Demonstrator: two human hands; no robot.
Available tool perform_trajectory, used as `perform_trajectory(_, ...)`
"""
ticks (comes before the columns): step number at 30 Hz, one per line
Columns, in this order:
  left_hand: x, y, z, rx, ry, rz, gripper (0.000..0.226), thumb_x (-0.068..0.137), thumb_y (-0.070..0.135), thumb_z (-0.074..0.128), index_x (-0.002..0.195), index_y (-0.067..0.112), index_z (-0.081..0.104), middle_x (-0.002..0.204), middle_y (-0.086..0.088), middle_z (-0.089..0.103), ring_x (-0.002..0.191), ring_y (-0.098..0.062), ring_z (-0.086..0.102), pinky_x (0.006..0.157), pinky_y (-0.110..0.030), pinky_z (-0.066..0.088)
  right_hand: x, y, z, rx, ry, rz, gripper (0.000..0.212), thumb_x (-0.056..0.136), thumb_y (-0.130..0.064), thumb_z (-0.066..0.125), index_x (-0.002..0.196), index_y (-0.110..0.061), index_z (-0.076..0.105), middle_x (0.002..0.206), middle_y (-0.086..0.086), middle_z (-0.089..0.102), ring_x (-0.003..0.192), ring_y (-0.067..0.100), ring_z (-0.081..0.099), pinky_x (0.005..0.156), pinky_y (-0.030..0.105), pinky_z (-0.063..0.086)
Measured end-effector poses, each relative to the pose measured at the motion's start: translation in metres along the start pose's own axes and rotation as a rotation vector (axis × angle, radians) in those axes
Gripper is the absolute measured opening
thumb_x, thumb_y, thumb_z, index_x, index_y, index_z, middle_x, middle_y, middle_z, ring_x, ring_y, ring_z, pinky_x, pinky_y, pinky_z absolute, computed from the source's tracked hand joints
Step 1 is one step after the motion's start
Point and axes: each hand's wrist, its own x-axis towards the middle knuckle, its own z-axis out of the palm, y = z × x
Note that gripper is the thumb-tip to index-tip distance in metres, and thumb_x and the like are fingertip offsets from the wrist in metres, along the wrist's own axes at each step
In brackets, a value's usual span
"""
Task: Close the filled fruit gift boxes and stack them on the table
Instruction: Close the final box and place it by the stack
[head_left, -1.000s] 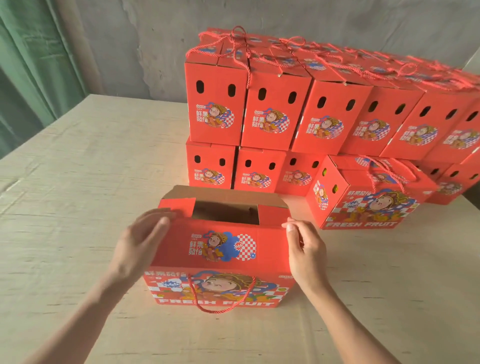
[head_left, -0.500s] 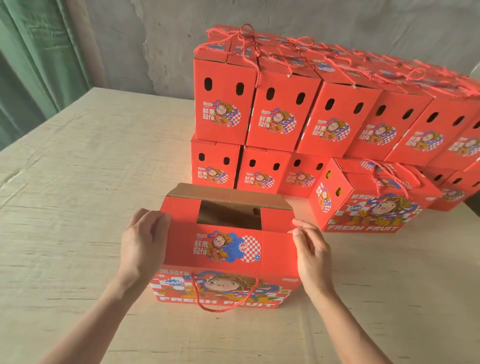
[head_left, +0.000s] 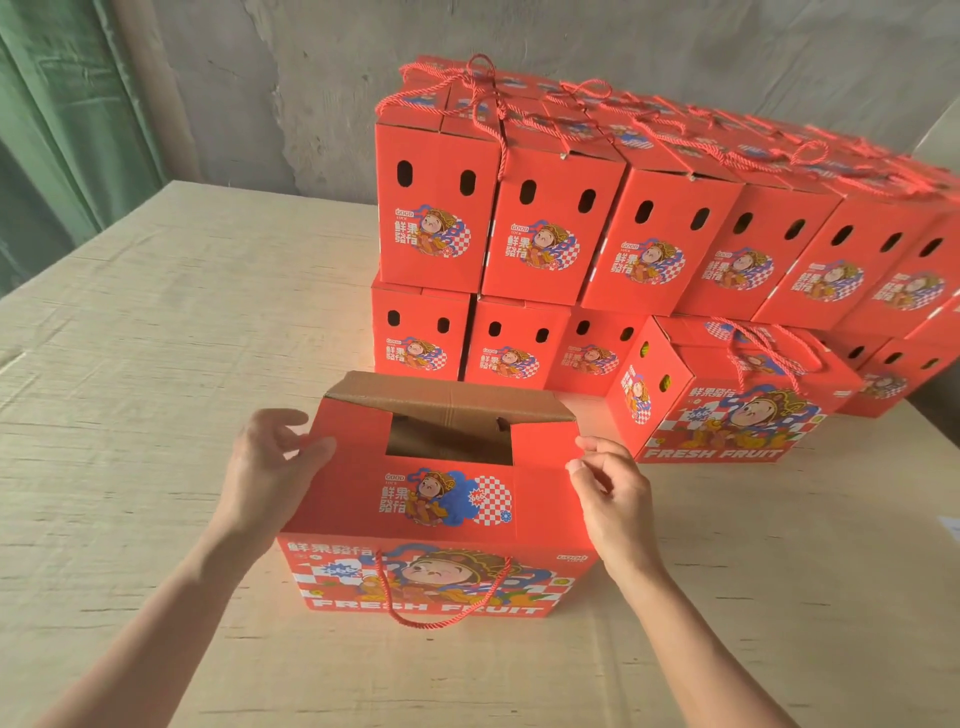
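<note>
Sitting on the pale tabletop, the red gift box is open on top, with its brown back flap raised. The left hand rests against the box's left end, thumb on the front flap and fingers loosely spread. The right hand pinches the front flap's right edge. Just behind the box stands a two-tier wall of closed boxes. One lone closed box sits close behind the gift box, to its right.

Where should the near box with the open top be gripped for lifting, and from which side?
Probably its two short end walls, one hand from each side: the box stands upright, its top flaps are not closed, and the rope handle hangs loose down the front.
</note>
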Motion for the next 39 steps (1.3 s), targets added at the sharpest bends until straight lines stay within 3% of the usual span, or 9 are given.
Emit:
perform_trajectory(3,0.008,0.007,-0.002,-0.192,-0.158,-0.264,0.038,0.087,0.010,0.063,0.122,0.016,0.050,0.099,-0.002,0.058,0.079,-0.017,0.060,0.057,-0.030,0.046,-0.001,0.001,0.002,0.071,0.019,0.080,0.018,0.088,-0.003,0.061,0.100,-0.015,0.056,0.112,0.000,0.055,0.098,0.007,0.058,0.077,0.007,0.045)
perform_trajectory(8,0.008,0.010,0.004,-0.247,-0.269,-0.418,0.018,0.095,0.011,0.051,0.109,0.021,0.053,0.088,-0.008,0.068,0.069,-0.023,0.067,0.051,-0.030,0.049,0.005,-0.001,0.001,0.282,-0.126,0.374,0.049,0.092,-0.003,0.055,0.138,-0.016,0.043,0.126,-0.005,0.055,0.115,0.012,0.055,0.094,0.023,0.044)
perform_trajectory(14,0.009,0.013,0.005,-0.253,-0.262,-0.410,0.036,0.096,0.007,0.047,0.130,0.016,0.047,0.096,-0.006,0.066,0.076,-0.025,0.066,0.055,-0.032,0.050,0.038,-0.008,-0.023,0.247,-0.587,0.399,0.058,0.086,0.004,0.054,0.136,-0.025,0.047,0.118,-0.014,0.066,0.105,0.001,0.062,0.074,0.011,0.047)
perform_trajectory(21,0.010,0.009,0.006,-0.298,-0.262,-0.400,0.054,0.097,0.006,0.046,0.145,0.026,0.032,0.127,-0.008,0.055,0.081,-0.024,0.065,0.054,-0.033,0.052,0.050,-0.005,-0.024,0.264,-0.631,0.394,0.065,0.084,0.011,0.056,0.134,-0.025,0.037,0.123,-0.014,0.052,0.106,-0.001,0.053,0.066,0.006,0.046)
perform_trajectory(24,0.010,0.004,0.007,-0.312,-0.230,-0.299,0.068,0.095,0.003,0.048,0.148,0.035,0.020,0.148,0.001,0.035,0.093,-0.018,0.061,0.059,-0.035,0.053,0.049,0.000,-0.025,0.276,-0.611,0.356,0.053,0.083,0.010,0.058,0.119,-0.026,0.044,0.114,-0.016,0.055,0.097,-0.010,0.056,0.066,0.005,0.045)
perform_trajectory(28,0.008,-0.005,0.006,-0.167,-0.181,0.020,0.074,0.090,-0.004,0.052,0.140,0.046,0.029,0.145,0.002,0.038,0.128,-0.024,0.042,0.092,-0.051,0.047,0.045,0.004,-0.027,0.282,-0.600,0.272,0.051,0.083,0.008,0.060,0.118,-0.027,0.047,0.118,-0.017,0.055,0.110,-0.004,0.052,0.079,0.013,0.046)
perform_trajectory(32,0.005,-0.009,0.005,-0.024,-0.080,0.224,0.052,0.082,-0.005,0.062,0.111,0.037,0.052,0.113,0.019,0.054,0.113,-0.018,0.054,0.069,-0.019,0.045,0.037,0.007,-0.028,0.239,-0.536,0.197,0.039,0.082,0.002,0.066,0.108,-0.024,0.051,0.124,-0.012,0.053,0.118,0.008,0.048,0.096,0.019,0.041)
perform_trajectory(35,0.003,-0.009,0.005,0.001,-0.153,0.197,0.054,0.074,0.009,0.076,0.112,0.036,0.050,0.121,0.020,0.049,0.095,0.003,0.056,0.062,-0.015,0.040,0.035,0.005,-0.036,0.132,-0.652,0.183,0.052,0.076,-0.021,0.078,0.116,-0.031,0.047,0.136,-0.010,0.044,0.129,0.011,0.041,0.101,0.025,0.037)
perform_trajectory(39,0.001,-0.001,0.003,0.081,-0.236,0.131,0.115,0.040,0.066,0.080,0.137,0.024,0.034,0.133,0.014,0.040,0.105,-0.014,0.053,0.071,-0.024,0.047,0.050,-0.009,-0.041,0.036,-0.780,0.158,0.053,0.074,-0.058,0.068,0.117,-0.034,0.049,0.151,-0.016,0.018,0.140,0.005,0.017,0.116,0.036,0.017)
